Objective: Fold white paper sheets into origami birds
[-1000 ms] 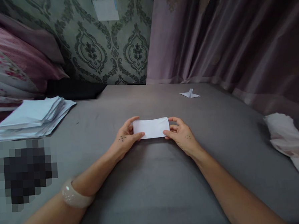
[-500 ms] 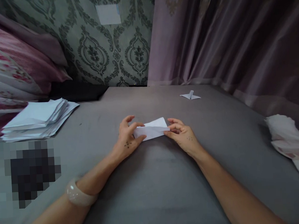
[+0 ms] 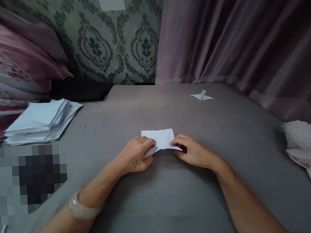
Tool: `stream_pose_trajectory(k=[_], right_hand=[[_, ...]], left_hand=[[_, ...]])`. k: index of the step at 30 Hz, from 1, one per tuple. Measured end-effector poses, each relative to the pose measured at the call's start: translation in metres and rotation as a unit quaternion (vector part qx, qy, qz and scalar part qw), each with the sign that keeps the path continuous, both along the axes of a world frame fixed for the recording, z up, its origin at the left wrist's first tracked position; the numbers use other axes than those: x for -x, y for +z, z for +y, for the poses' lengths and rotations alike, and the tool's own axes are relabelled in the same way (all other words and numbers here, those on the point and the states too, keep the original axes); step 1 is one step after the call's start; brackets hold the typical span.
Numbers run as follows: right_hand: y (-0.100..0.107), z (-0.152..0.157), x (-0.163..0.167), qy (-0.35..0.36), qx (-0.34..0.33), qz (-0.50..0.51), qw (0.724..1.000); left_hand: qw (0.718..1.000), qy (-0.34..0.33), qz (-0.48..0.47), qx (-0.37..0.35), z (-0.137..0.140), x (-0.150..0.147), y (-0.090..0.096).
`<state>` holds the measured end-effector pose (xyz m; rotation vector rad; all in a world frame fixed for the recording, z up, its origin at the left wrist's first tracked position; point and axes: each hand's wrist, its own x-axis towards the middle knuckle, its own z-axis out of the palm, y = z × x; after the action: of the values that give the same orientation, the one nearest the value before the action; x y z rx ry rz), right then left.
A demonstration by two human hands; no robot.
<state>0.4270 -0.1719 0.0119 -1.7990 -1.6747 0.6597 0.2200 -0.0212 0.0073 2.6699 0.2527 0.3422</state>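
A small folded sheet of white paper is held between my two hands, just over the grey surface. Its far part lies spread wide, and the near edge bends up in a flap with a crease at the middle. My left hand grips the paper's left side, fingers on top and thumb beneath the near edge. At the right corner, my right hand pinches the flap between thumb and fingers. A bangle circles my left forearm. Some fingertips are hidden behind the paper.
Stacked white papers sit at the left, before a dark folded item. A folded paper figure stands at the back right. Whitish crumpled cloth lies at the right edge. Curtains hang behind on the right.
The paper has turned and come slightly nearer, showing a wider, flatter face with its near edge bent up. Both hands have shifted toward me with it. The view has tipped slightly downward.
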Motion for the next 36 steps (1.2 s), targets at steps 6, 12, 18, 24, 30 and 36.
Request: stream_pose_trajectory(k=[6, 12, 18, 24, 30, 36], right_hand=[[-0.01, 0.008, -0.002, -0.07, 0.028, 0.019, 0.997], [-0.022, 0.022, 0.012, -0.2, 0.02, -0.053, 0.978], [-0.019, 0.033, 0.024, -0.281, 0.055, -0.153, 0.946], [-0.019, 0.036, 0.023, -0.297, 0.077, -0.169, 0.936], [-0.018, 0.036, 0.025, -0.286, 0.104, -0.199, 0.932], [-0.012, 0.04, 0.029, -0.286, 0.137, -0.247, 0.916]], left_hand=[[0.971, 0.159, 0.019, 0.176, 0.004, -0.002, 0.001], [0.908, 0.316, -0.049, 0.271, 0.006, -0.011, -0.013], [0.919, 0.339, -0.031, 0.199, 0.008, -0.015, -0.022], [0.946, 0.302, -0.02, 0.116, 0.007, -0.014, -0.023], [0.964, 0.266, 0.007, 0.028, 0.005, -0.012, -0.024], [0.97, 0.243, 0.02, 0.001, 0.006, -0.011, -0.025]])
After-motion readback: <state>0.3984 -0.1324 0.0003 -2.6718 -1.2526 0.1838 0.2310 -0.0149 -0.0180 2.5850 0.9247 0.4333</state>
